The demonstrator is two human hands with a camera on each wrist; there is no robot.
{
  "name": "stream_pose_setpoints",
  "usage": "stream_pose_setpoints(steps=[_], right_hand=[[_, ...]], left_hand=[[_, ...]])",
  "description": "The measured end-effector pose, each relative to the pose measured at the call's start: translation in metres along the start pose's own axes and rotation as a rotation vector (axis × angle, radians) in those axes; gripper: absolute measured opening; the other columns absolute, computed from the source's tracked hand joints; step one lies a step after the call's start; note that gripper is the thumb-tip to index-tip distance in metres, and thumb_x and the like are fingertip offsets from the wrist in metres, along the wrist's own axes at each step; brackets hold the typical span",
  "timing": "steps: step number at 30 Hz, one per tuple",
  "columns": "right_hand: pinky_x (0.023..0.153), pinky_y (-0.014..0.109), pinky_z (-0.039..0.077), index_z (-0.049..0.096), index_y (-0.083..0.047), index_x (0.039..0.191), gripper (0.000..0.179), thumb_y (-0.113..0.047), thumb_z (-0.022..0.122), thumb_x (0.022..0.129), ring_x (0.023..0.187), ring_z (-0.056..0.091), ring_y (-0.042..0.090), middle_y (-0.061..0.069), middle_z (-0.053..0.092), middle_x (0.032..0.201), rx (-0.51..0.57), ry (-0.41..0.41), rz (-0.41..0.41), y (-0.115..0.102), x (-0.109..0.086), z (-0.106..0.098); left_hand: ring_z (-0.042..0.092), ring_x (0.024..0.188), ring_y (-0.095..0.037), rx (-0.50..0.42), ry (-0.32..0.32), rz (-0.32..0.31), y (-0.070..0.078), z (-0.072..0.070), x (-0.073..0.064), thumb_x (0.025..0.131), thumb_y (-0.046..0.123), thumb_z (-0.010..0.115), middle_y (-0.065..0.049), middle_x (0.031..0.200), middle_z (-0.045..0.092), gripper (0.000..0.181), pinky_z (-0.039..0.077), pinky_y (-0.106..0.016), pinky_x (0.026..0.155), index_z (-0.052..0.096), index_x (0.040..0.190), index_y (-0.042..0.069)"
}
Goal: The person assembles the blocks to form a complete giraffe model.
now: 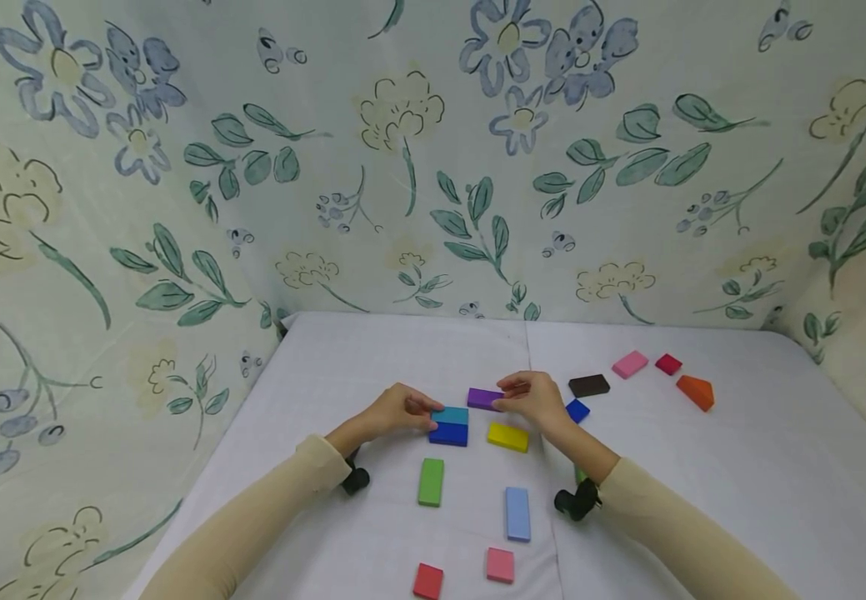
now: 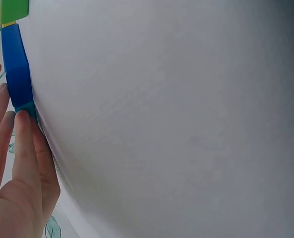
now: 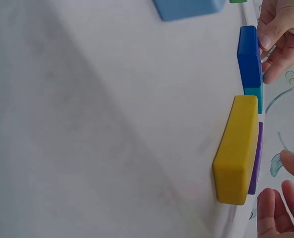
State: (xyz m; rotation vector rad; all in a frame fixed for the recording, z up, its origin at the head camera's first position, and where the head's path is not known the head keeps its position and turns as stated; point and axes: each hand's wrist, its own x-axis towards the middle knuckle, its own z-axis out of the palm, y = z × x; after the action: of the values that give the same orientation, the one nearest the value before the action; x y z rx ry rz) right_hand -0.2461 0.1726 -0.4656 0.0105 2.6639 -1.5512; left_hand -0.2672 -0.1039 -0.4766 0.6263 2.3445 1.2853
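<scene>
A teal block and a dark blue block lie side by side, long edges together, in the middle of the table. At their left end is my left hand; in the left wrist view its nearly straight fingers reach the teal block. My right hand is at the right end of a purple block. In the right wrist view its thumb and fingers are spread apart beside that block. A yellow block lies just nearer than the purple one.
Nearer lie a green block, a light blue block, a pink block and a red block. Right of my right hand are a dark brown block, a small blue block and an orange block.
</scene>
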Motion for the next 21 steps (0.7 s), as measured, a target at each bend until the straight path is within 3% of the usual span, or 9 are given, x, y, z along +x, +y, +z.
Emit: stream_pose_setpoints(steps=[8, 21], right_hand=[[0.084, 0.032, 0.056, 0.071, 0.002, 0.114, 0.034, -0.002, 0.081, 0.082, 0.089, 0.063, 0.025, 0.013, 0.069, 0.101, 0.000, 0.024, 0.041, 0.008, 0.004, 0.001], [0.077, 0.024, 0.054, 0.072, 0.003, 0.113, 0.034, 0.002, 0.081, 0.081, 0.085, 0.059, 0.022, 0.012, 0.069, 0.098, 0.039, -0.024, 0.069, 0.016, 0.011, 0.005]], left_hand=[[0.066, 0.092, -0.014, -0.019, -0.007, -0.004, 0.002, 0.000, -0.001, 0.086, 0.011, 0.080, -0.007, 0.108, 0.073, 0.032, 0.053, -0.033, 0.088, 0.074, 0.117, 0.004], [0.065, 0.091, -0.011, 0.002, -0.006, -0.006, -0.002, 0.000, 0.002, 0.086, 0.013, 0.080, -0.003, 0.106, 0.074, 0.033, 0.053, -0.031, 0.087, 0.075, 0.117, 0.007]])
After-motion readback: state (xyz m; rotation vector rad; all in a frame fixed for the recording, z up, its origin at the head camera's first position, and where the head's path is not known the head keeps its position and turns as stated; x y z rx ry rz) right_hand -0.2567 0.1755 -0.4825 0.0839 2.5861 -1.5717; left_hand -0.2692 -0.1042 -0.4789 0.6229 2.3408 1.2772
